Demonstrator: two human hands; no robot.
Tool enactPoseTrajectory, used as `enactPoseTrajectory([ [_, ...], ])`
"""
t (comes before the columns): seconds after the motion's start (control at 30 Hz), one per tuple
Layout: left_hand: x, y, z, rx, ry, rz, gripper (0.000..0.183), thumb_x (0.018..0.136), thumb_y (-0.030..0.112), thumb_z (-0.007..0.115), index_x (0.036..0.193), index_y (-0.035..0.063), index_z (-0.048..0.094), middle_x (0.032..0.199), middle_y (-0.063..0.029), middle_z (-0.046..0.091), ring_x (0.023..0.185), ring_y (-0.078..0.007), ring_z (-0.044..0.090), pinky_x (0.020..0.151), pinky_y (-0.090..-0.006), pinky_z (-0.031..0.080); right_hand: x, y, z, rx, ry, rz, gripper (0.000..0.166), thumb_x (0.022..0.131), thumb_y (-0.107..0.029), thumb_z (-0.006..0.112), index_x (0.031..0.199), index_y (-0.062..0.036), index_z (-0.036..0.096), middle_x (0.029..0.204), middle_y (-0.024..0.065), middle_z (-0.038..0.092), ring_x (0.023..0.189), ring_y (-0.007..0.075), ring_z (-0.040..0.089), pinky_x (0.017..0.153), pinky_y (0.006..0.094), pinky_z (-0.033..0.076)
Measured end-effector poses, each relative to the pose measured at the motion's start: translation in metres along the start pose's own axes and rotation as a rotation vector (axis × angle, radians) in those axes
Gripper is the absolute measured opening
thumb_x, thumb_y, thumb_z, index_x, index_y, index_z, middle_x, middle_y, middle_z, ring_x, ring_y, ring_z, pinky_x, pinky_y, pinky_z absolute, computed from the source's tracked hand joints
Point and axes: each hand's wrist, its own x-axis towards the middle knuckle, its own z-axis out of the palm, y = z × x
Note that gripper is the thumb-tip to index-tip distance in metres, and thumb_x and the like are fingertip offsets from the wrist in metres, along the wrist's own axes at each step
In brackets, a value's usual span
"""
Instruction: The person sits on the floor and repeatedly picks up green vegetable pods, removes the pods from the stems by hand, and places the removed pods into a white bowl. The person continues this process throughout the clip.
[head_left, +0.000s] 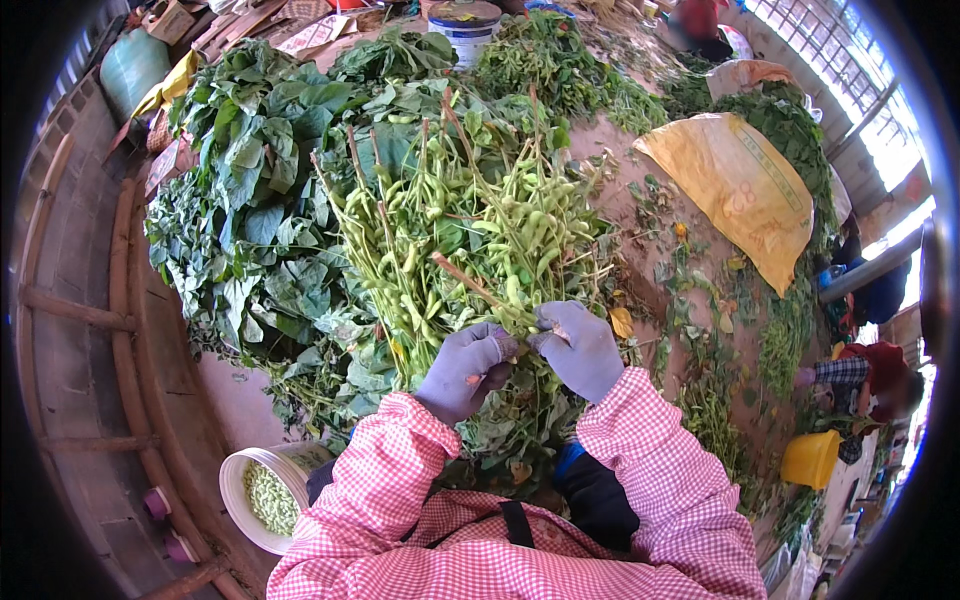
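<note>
In front of me my left hand (469, 367), in a grey-purple glove, pinches a cut soybean stalk (463, 277) low among its pods. My right hand (581, 345), gloved alike, closes its fingertips on a green pod at the same stalk; the fingers partly hide it. Just beyond both hands lies a heap of soybean plants (412, 247) with plump green pods and bare cut stem ends pointing away. By my left forearm a white plastic bucket (234, 499) leans, holding shelled green beans (268, 499).
Leafy plants (262, 180) pile up at the left. A wooden ladder (124, 300) lies along the block wall. To the right are a yellow woven sack (739, 191), a yellow tub (811, 459) and a seated person (874, 379). Another white bucket (465, 41) stands behind the heap.
</note>
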Motion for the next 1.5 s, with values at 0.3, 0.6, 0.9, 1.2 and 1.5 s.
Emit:
enactPoseTrajectory([
  [0.3, -0.010, 0.004, 0.010, -0.016, 0.000, 0.017, 0.013, 0.089, 0.011, 0.057, 0.096, 0.0008, 0.056, 0.078, -0.0034, 0.060, 0.051, -0.0061, 0.039, 0.048, -0.0204, 0.031, 0.001, 0.009, 0.004, -0.011, 0.089, 0.108, 0.031, 0.076, -0.004, 0.061, 0.106, -0.0001, 0.058, 0.092, 0.0187, 0.064, 0.084, 0.0292, 0.065, 0.072, 0.0344, 0.051],
  [0.6, 0.002, 0.000, 0.006, -0.140, -0.058, 0.130, 0.022, 0.083, -0.001, 0.054, 0.105, -0.0034, 0.057, 0.084, -0.0074, 0.063, 0.049, -0.0053, 0.037, 0.048, -0.0174, 0.031, 0.009, -0.010, -0.043, 0.096, 0.042, 0.217, 0.031, 0.079, -0.010, 0.058, 0.106, 0.0026, 0.062, 0.088, 0.0134, 0.057, 0.071, 0.0194, 0.056, 0.064, 0.0291, 0.045],
  [0.9, 0.005, 0.001, 0.012, -0.207, 0.065, 0.167, 0.017, 0.086, 0.002, 0.055, 0.101, -0.0029, 0.057, 0.082, -0.0077, 0.064, 0.047, -0.0055, 0.037, 0.045, -0.0189, 0.029, -0.002, 0.014, -0.051, -0.281, 0.035, 0.125, 0.028, 0.080, -0.005, 0.053, 0.106, 0.0016, 0.059, 0.078, 0.0165, 0.055, 0.066, 0.0274, 0.057, 0.063, 0.0336, 0.046],
  [1.2, 0.007, -0.011, 0.020, 0.382, 0.255, 0.256, 0.019, 0.086, 0.004, 0.061, 0.103, -0.0044, 0.061, 0.081, -0.0062, 0.064, 0.058, -0.0042, 0.049, 0.052, -0.0186, 0.038, 0.001, -0.046, -0.044, 0.550, -0.302, 0.655, 0.023, 0.080, -0.005, 0.051, 0.097, 0.0066, 0.062, 0.061, 0.0047, 0.056, 0.044, 0.0072, 0.045, 0.042, 0.0221, 0.037],
  [1.5, 0.006, -0.024, 0.008, 1.031, 0.005, 0.580, 0.027, 0.078, 0.001, 0.063, 0.105, -0.0017, 0.061, 0.092, -0.0099, 0.064, 0.080, -0.0177, 0.061, 0.074, -0.0290, 0.049, -0.005, -0.030, -0.035, 0.455, -0.462, 0.721, 0.014, 0.085, -0.012, 0.057, 0.075, -0.0010, 0.058, 0.064, 0.0052, 0.060, 0.047, 0.0072, 0.049, 0.040, 0.0221, 0.038],
])
